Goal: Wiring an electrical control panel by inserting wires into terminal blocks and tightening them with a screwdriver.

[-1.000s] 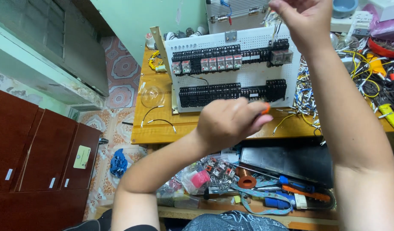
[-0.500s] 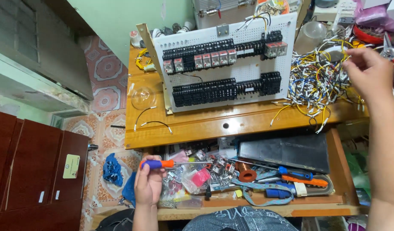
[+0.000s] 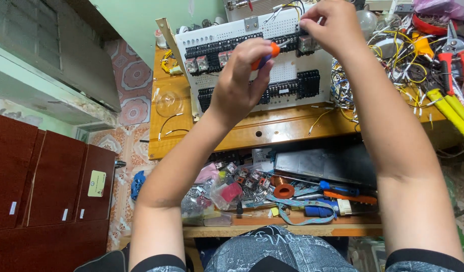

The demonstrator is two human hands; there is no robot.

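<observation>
Half a second ago the left hand was down at the open drawer, lifting the orange-and-blue-handled screwdriver, and the right hand was out among the loose wires at the bench's right side. Now both are coming together at the top of the white perforated metal panel carrying rows of black relay sockets, so the work is shifting from fetching the tool to using it on the upper row.

The left hand is closing firmly around the screwdriver's handle, with the metal shaft pointing up and to the right, toward the right hand's fingertips. The right hand is pinching something small at the top row of sockets; what it is gripping is hidden behind the fingers, so I cannot tell.

The panel is leaning upright just beyond both hands, its upper row holding several clear relays and its lower row mostly bare black sockets. Thin white wires are trailing off it below the right hand's wrist.
</observation>
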